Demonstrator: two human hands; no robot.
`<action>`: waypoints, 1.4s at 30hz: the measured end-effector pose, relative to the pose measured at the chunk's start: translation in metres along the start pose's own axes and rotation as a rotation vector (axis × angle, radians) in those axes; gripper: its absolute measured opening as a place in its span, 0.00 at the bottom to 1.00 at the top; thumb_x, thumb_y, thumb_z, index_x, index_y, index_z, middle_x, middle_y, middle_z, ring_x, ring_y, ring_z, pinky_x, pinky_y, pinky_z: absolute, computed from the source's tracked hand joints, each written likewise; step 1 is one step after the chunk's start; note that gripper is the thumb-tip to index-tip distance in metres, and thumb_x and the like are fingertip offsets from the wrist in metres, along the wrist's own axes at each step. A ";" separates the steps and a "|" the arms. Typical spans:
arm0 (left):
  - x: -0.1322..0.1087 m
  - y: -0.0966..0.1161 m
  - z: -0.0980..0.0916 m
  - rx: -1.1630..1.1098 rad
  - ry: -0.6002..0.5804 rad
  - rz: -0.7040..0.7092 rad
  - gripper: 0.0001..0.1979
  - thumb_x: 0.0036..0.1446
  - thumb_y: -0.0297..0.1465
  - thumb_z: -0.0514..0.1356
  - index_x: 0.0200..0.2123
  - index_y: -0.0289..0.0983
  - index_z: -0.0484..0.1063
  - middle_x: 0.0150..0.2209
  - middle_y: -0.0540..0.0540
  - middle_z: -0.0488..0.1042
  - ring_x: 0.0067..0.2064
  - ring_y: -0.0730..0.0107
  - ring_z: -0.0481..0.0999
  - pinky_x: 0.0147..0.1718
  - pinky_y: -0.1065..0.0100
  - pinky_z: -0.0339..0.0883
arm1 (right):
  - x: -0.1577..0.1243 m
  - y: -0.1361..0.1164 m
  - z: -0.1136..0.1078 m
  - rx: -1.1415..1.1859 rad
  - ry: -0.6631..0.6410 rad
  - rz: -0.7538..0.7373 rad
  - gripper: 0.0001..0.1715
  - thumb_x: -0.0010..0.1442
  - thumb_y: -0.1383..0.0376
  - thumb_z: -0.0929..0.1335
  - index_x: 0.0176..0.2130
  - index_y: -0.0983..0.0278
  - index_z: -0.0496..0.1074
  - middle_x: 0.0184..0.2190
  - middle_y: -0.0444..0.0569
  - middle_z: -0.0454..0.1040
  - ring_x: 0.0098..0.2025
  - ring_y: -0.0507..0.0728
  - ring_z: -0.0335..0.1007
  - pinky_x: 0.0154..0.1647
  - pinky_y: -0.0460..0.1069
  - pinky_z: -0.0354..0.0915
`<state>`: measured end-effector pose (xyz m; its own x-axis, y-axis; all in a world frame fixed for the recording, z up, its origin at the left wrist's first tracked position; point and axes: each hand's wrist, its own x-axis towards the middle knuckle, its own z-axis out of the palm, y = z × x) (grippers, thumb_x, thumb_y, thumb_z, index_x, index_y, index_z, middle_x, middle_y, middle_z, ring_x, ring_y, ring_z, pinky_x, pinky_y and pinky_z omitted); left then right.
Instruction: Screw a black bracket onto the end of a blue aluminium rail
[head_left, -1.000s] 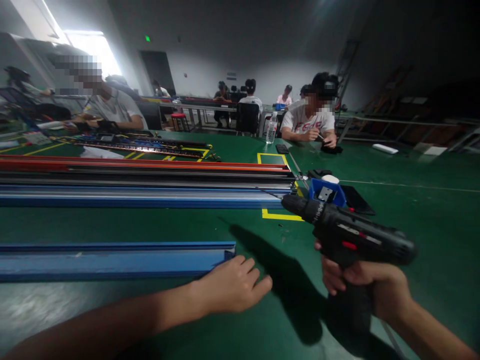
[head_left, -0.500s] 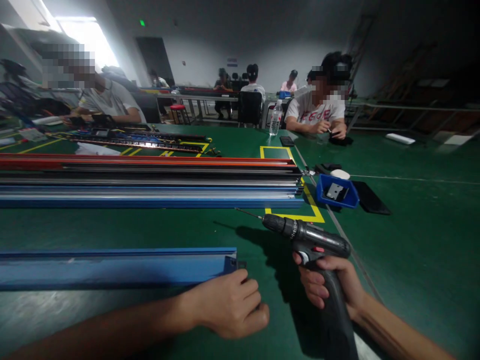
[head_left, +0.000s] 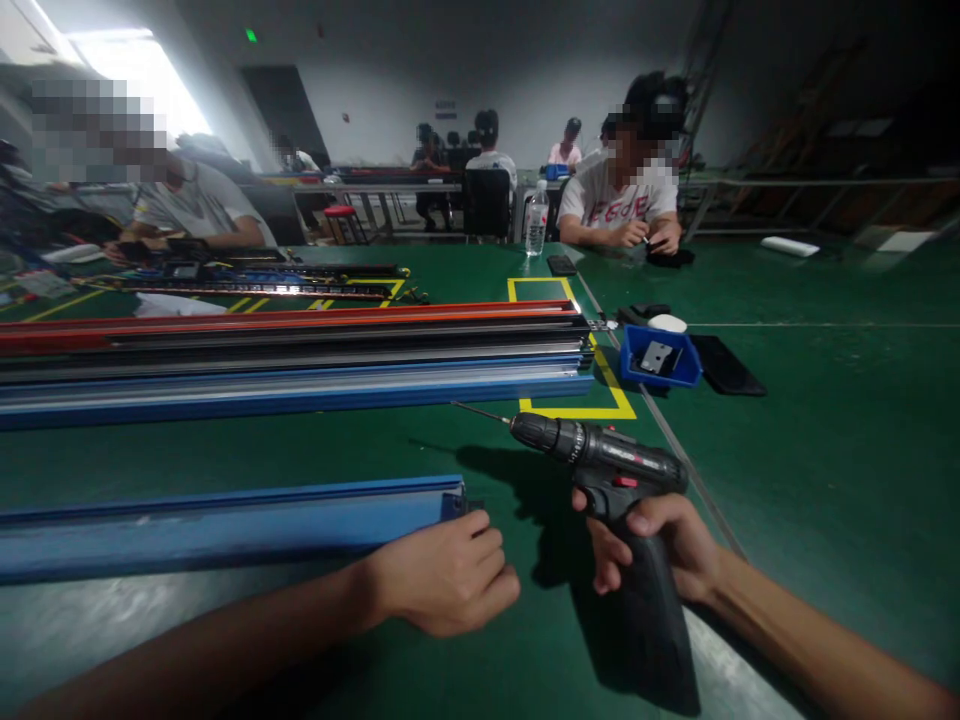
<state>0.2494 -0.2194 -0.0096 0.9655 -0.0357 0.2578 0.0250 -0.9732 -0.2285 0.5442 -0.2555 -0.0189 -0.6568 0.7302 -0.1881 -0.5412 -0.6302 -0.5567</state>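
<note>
My right hand (head_left: 679,545) is wrapped round the grip of a black cordless drill (head_left: 600,455). The drill's long thin bit (head_left: 480,411) points left, above the green tabletop. Low in the view, my left hand (head_left: 450,572) is closed at the right end of a blue metal profile (head_left: 225,525). A small dark piece (head_left: 472,506) sticks out of that end beside my knuckles. My fingertips are turned away, so whatever they hold is hidden.
Blue, black and red profiles (head_left: 337,385) lie side by side across the table. Right of them are a blue bin (head_left: 660,375) holding metal plates and a dark flat pad (head_left: 727,365). A water bottle (head_left: 535,222) stands farther back, near a seated person (head_left: 622,205).
The whole view has shifted slightly, with the table things now a little higher and farther left. My right-hand fingers look looser around the drill grip. My left hand stays at the profile's end.
</note>
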 end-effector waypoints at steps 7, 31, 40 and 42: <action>0.000 -0.003 -0.026 -0.414 0.124 -0.283 0.08 0.68 0.24 0.48 0.42 0.36 0.66 0.34 0.46 0.73 0.36 0.67 0.69 0.45 0.60 0.64 | -0.001 0.000 -0.002 0.092 -0.062 0.025 0.22 0.56 0.64 0.68 0.49 0.69 0.72 0.20 0.39 0.66 0.17 0.49 0.60 0.26 0.49 0.72; -0.025 -0.054 -0.019 -1.202 0.592 -1.173 0.17 0.70 0.41 0.51 0.31 0.38 0.62 0.22 0.57 0.56 0.21 0.79 0.53 0.19 0.74 0.48 | -0.007 -0.013 -0.012 0.022 -0.026 0.111 0.22 0.58 0.55 0.70 0.47 0.66 0.75 0.17 0.36 0.61 0.14 0.46 0.52 0.20 0.45 0.67; -0.024 -0.050 -0.020 -1.172 0.557 -1.192 0.19 0.72 0.43 0.51 0.32 0.37 0.63 0.23 0.56 0.56 0.22 0.79 0.54 0.20 0.74 0.50 | -0.007 -0.010 -0.018 0.085 -0.091 0.127 0.23 0.60 0.55 0.70 0.48 0.67 0.76 0.17 0.37 0.61 0.13 0.46 0.51 0.21 0.46 0.70; -0.025 -0.050 -0.018 -1.180 0.554 -1.202 0.19 0.72 0.44 0.51 0.33 0.37 0.63 0.24 0.56 0.56 0.23 0.79 0.54 0.20 0.74 0.50 | -0.007 -0.010 -0.018 0.087 -0.081 0.128 0.22 0.61 0.55 0.70 0.49 0.67 0.76 0.18 0.37 0.61 0.13 0.46 0.50 0.22 0.46 0.70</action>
<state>0.2191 -0.1739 0.0125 0.3578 0.9309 0.0730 0.1627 -0.1391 0.9768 0.5638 -0.2495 -0.0263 -0.7617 0.6208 -0.1854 -0.4911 -0.7399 -0.4598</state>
